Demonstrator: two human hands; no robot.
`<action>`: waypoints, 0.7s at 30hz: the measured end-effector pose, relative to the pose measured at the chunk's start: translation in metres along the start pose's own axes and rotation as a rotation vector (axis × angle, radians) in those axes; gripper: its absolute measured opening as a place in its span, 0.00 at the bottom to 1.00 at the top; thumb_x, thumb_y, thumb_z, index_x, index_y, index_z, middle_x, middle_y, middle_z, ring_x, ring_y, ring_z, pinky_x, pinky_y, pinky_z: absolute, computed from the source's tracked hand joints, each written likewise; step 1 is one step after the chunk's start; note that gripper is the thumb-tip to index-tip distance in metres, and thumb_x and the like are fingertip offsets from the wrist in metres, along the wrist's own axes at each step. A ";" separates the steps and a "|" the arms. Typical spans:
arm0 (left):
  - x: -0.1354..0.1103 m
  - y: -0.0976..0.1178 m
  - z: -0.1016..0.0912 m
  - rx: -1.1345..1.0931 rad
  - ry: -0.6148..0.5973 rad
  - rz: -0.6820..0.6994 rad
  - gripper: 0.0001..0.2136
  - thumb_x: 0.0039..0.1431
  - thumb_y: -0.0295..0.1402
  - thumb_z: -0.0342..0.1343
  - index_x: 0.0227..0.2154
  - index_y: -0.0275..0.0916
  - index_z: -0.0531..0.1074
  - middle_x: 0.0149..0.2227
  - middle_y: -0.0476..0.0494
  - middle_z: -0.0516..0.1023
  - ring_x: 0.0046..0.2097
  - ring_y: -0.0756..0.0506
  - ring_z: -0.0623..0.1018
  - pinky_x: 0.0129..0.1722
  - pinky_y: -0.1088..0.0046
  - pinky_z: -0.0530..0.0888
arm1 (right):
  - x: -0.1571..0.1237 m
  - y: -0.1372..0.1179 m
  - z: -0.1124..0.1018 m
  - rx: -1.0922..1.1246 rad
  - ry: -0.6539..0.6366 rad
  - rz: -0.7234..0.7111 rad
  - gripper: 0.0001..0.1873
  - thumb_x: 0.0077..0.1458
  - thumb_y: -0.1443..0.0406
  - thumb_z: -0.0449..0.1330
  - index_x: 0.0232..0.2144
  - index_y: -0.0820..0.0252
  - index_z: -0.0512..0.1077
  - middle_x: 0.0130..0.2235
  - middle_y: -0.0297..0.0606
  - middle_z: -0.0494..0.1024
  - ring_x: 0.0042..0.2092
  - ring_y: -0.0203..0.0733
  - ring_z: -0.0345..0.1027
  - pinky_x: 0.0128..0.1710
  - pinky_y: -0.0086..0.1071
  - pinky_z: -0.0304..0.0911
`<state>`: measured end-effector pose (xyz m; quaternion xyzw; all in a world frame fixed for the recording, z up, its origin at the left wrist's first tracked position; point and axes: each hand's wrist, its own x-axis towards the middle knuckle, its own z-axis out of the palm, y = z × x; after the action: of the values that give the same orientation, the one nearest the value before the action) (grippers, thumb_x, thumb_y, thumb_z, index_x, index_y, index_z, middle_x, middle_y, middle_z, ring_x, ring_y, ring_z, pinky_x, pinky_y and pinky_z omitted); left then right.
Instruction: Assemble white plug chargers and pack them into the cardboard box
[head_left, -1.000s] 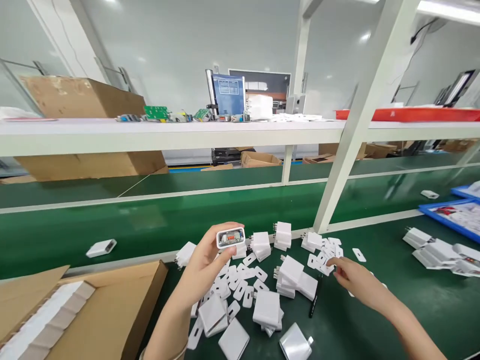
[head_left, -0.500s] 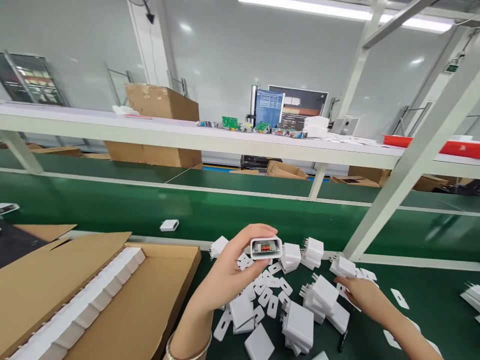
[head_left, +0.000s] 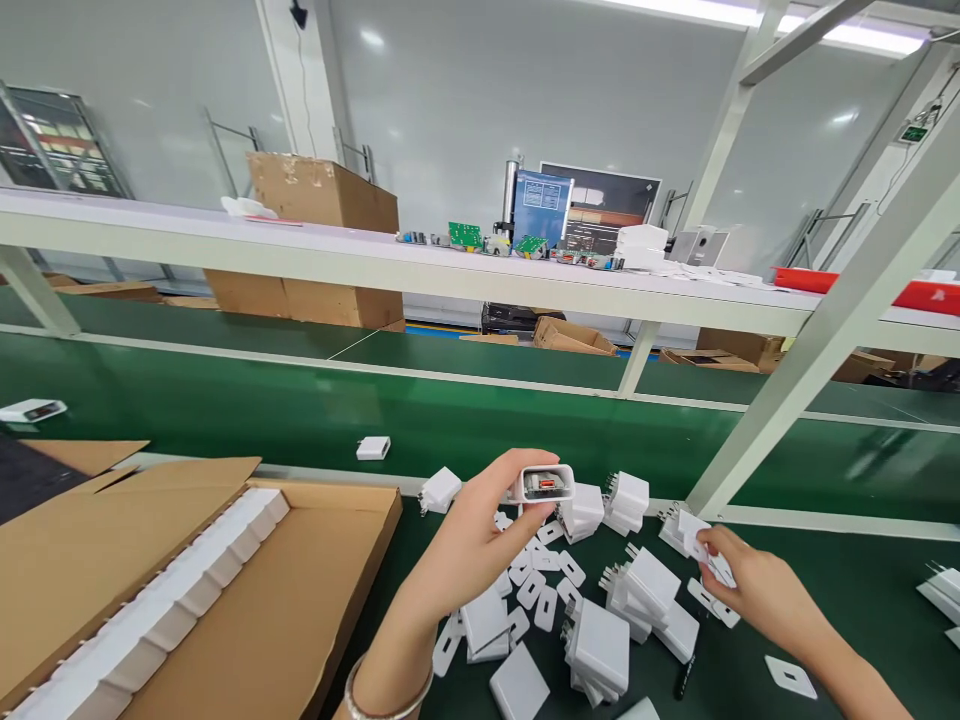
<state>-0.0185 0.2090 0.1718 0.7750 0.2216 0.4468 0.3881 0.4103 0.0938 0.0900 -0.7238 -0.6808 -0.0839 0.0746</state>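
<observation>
My left hand [head_left: 474, 545] is closed round a white charger shell [head_left: 546, 484], held up with its open end and the red-orange port inside facing me. Over at the right, my right hand [head_left: 750, 585] pinches a small flat white cover plate [head_left: 711, 562] just above the green bench. Between the two hands lies a heap of white charger bodies [head_left: 600, 640] with metal prongs, and several loose white cover plates [head_left: 534, 588] are scattered under my left hand.
An open cardboard box [head_left: 300, 590] with a row of white chargers [head_left: 142, 625] stands at the left. Behind the bench runs a green conveyor belt [head_left: 225, 410] carrying single chargers [head_left: 373, 447]. A slanted white frame post [head_left: 817, 330] rises at right. A black pen [head_left: 684, 680] lies by the heap.
The view swung left and then steadied. My left hand kept the shell raised. My right hand picked a cover plate out of the pile and lifted it slightly.
</observation>
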 end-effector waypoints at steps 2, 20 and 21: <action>0.002 -0.002 0.009 -0.021 -0.048 -0.056 0.13 0.74 0.38 0.57 0.58 0.54 0.74 0.55 0.46 0.80 0.50 0.43 0.79 0.38 0.73 0.77 | -0.002 -0.028 -0.035 0.150 0.136 0.043 0.14 0.64 0.54 0.57 0.47 0.54 0.73 0.32 0.36 0.79 0.24 0.41 0.71 0.27 0.34 0.66; 0.013 -0.030 0.081 -0.297 0.319 -0.162 0.15 0.75 0.44 0.56 0.58 0.45 0.68 0.54 0.39 0.75 0.50 0.43 0.78 0.53 0.65 0.78 | 0.045 -0.212 -0.094 0.639 0.766 -0.091 0.07 0.70 0.69 0.61 0.38 0.58 0.79 0.35 0.32 0.79 0.28 0.31 0.64 0.30 0.28 0.63; 0.014 -0.033 0.076 -0.307 0.350 -0.163 0.15 0.75 0.45 0.57 0.57 0.44 0.68 0.53 0.40 0.76 0.47 0.44 0.79 0.50 0.66 0.79 | 0.041 -0.209 -0.093 0.644 0.763 -0.076 0.07 0.70 0.69 0.61 0.38 0.57 0.79 0.34 0.32 0.78 0.28 0.32 0.63 0.30 0.29 0.62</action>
<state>0.0545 0.2080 0.1302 0.5974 0.2765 0.5700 0.4917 0.2020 0.1258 0.1882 -0.5566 -0.6221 -0.1311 0.5348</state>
